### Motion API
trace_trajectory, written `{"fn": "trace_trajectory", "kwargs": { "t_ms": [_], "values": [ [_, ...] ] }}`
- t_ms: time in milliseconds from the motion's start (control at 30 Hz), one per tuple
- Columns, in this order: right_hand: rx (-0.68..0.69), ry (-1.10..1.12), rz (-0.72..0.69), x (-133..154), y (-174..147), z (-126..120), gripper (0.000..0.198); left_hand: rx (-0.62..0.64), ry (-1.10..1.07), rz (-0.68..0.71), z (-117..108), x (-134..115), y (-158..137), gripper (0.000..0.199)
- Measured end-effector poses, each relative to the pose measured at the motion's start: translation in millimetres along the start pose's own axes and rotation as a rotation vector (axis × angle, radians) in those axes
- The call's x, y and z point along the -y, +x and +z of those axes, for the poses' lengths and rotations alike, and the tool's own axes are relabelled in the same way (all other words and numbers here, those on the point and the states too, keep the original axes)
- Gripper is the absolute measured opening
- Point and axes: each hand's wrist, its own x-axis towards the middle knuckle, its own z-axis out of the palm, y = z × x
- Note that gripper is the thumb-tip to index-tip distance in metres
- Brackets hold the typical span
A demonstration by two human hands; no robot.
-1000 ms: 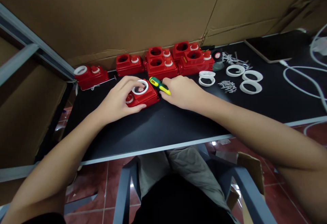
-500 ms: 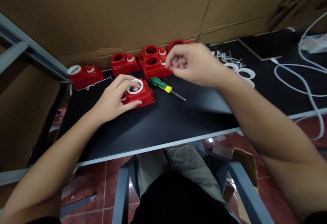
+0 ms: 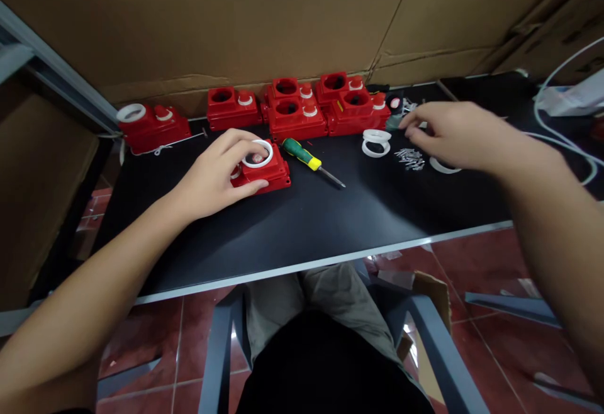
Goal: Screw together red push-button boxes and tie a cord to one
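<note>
My left hand [image 3: 219, 172] grips a small red plastic housing [image 3: 276, 172] lying on the black tabletop. Its fingers reach over the white ring [image 3: 269, 151] set in the round opening, and the thumb lies along the near side. To the right, my right hand [image 3: 446, 129] hovers with half-bent fingers, nothing visible between them. Beneath and beside it are a pile of small screws [image 3: 409, 159] and a white ring partly covered by the hand. A screwdriver [image 3: 311, 161] with a green and yellow handle lies just right of the held housing.
Several red housings [image 3: 297, 126] stand along the cardboard wall [image 3: 236, 24]. Another, fitted with a white ring [image 3: 131, 112], is at the left end. Loose white rings [image 3: 376, 143] lie right of the screwdriver. A white cable [image 3: 542, 102] curves at the far right.
My right hand has travelled right, from above the red housings to the screws and white rings. The left hand keeps its hold on the housing. The view has shifted slightly.
</note>
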Motion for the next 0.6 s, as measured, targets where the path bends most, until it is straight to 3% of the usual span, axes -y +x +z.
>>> {"fn": "trace_trajectory", "kwargs": {
  "t_ms": [167,600],
  "values": [
    [0.086,-0.034,-0.092,-17,-2,21,0.026,0.012,-0.017,0.003,1,0,1,0.042],
    [0.157,0.006,-0.137,-20,-3,6,0.017,0.014,-0.021,0.032,1,-2,2,0.039]
  ]
}}
